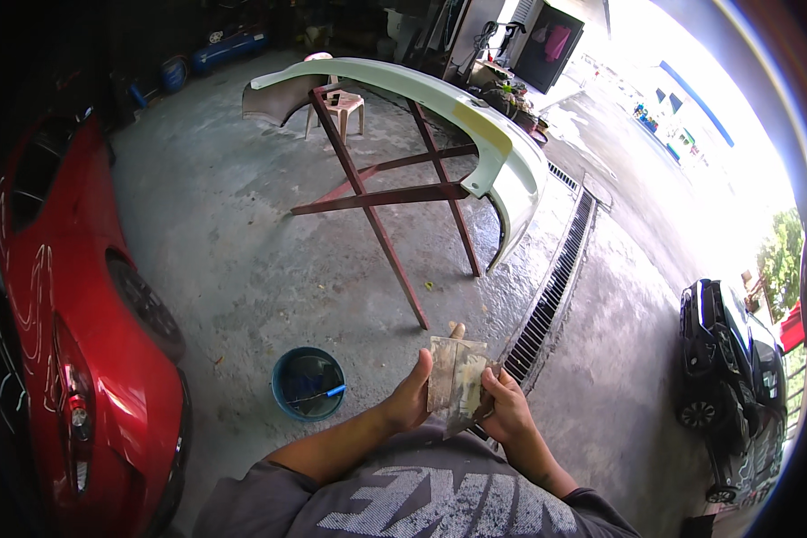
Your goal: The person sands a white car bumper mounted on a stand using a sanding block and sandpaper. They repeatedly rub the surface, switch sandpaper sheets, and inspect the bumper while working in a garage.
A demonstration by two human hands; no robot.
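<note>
Tan smeared sheet (pixel 442 377), cupped by the left hand (pixel 410 394) at nine o'clock, could slip if the pinching right hand (pixel 509 410) at four o'clock loosens.

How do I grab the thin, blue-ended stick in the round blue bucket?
Probably pinch its bright blue end, coming from above on the right: that end reaches the right rim of the round blue bucket, while its darker length runs leftward inside.

From where I operate, plates (pixel 442 381) sit between the left hand (pixel 408 396) and right hand (pixel 509 405), a bucket (pixel 277 394) to their left, one car (pixel 134 394) beyond; ahead, a bumper (pixel 403 79) on a stand (pixel 394 195), a chair (pixel 344 101) behind; rightward, a drain (pixel 554 291), then another car (pixel 744 359).
</note>
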